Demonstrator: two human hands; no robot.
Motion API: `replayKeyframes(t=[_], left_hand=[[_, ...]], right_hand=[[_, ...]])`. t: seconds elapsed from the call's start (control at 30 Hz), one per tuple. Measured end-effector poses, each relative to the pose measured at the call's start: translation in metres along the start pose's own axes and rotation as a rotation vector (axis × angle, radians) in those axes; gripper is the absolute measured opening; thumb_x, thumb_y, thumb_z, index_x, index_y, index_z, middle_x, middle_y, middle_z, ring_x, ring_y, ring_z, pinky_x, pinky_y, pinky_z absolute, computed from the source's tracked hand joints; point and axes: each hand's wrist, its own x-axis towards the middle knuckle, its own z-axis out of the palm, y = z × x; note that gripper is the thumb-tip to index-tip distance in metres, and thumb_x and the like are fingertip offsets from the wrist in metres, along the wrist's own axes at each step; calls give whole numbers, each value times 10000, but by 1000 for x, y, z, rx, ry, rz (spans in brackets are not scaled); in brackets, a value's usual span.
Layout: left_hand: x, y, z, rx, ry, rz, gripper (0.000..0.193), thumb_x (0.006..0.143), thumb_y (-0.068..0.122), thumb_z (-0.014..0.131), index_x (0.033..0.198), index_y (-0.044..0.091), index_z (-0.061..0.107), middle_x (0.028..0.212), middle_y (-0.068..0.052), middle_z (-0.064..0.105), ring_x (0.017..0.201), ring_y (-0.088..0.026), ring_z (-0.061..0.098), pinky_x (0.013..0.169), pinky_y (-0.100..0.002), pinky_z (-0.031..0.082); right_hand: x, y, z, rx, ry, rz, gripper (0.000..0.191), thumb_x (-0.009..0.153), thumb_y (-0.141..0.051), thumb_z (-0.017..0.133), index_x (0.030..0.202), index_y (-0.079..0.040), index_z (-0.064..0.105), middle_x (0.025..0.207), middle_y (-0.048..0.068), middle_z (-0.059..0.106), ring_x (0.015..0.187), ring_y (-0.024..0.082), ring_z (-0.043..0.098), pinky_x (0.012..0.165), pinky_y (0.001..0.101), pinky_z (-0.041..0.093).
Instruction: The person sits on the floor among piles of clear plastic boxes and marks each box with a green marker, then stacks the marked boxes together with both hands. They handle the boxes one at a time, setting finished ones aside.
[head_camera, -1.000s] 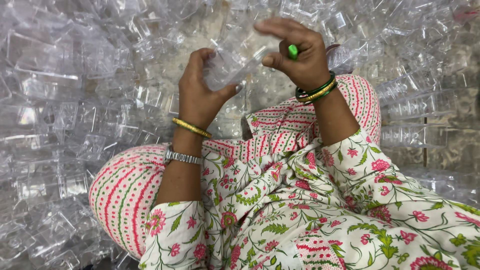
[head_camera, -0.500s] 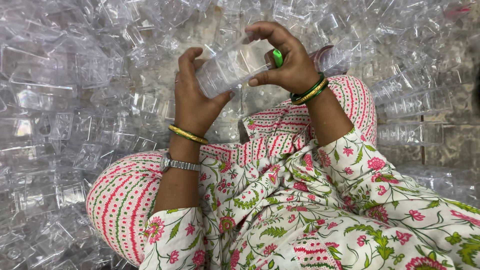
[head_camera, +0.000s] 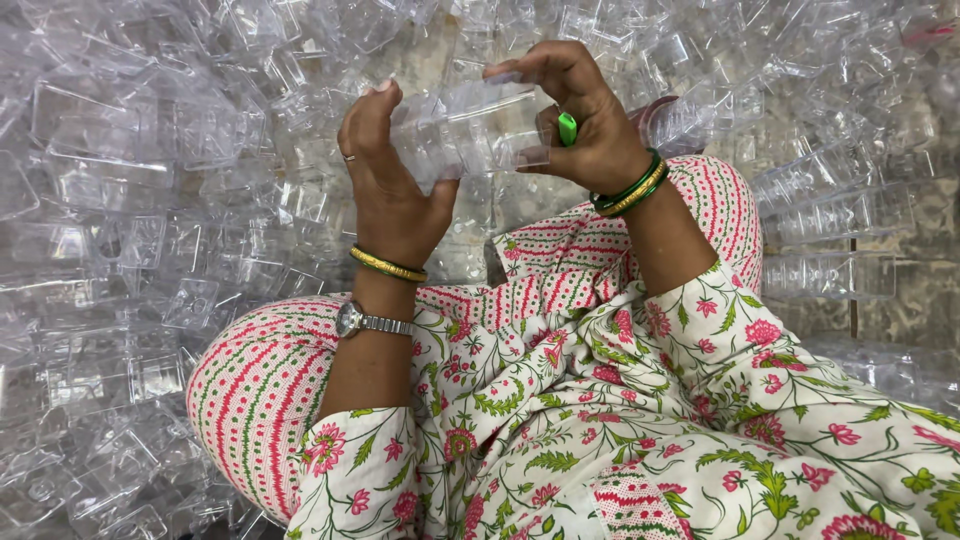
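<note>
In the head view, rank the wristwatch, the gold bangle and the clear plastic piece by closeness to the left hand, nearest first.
1. Clear plastic piece: gripped by the left hand, at its fingertips.
2. Gold bangle: on the wrist just below that hand.
3. Wristwatch: farther down the forearm, toward the sleeve.

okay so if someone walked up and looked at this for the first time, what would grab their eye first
First, the heap of clear plastic containers filling the whole ground around the seated person. Next, at top centre, the left hand and right hand gripping a stack of clear plastic containers between them, a small green object tucked in the right hand. Below lies the floral printed clothing.
</note>
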Motion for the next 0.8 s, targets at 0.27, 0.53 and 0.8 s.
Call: replayKeyframes(t=[0.27,0.53,0.8], left_hand=[[-2,-7,4,-134,-58,-145,934,770,46,957,1494,109,371,1452,-109,512,1381,-289,539,1201,-404,476],[-8,-12,-5,-1015,-253,-404,830,904,-25,863,1535,96,337,1405,-57,507,1311,-175,517,1182,-337,442],[-14,1,-16,-1068,-367,-494,874,951,38,816,1627,100,265,1439,-61,468,1264,-172,509,1153,-332,432]], right_hand=[[-1,-3,4,38,88,125,944,777,23,913,1529,-111,359,1503,103,561,1212,118,530,855,210,490],[-14,18,25,-218,-11,-44,923,866,-55,1041,1554,-47,425,1552,76,477,1498,198,468,1316,367,371],[-70,-7,30,-12,272,127,813,850,-39,1028,1472,-34,505,1407,49,607,1372,171,594,1222,366,507]])
